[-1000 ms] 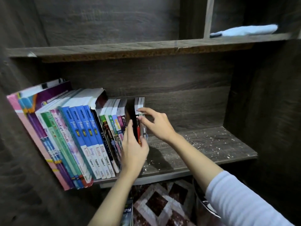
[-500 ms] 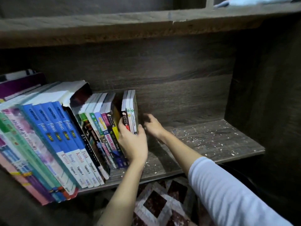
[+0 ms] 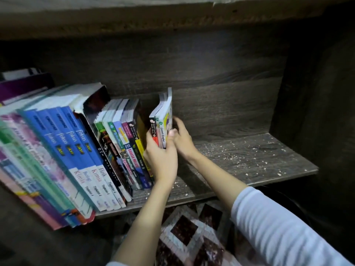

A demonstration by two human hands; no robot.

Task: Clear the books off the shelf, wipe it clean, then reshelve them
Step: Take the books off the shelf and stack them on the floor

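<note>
Just right of the leaning book row [image 3: 76,150] on the shelf [image 3: 249,162], your left hand [image 3: 161,162] clamps thumb and fingers around three upright thin books [image 3: 162,120]; your right hand [image 3: 183,140] touches their outer cover, grip unclear.

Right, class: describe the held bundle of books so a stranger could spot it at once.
On the dusty wooden shelf, a leaning row of books fills the left. Just right of it, the thin bundle stands apart, upright, between the left hand and right hand.
</note>
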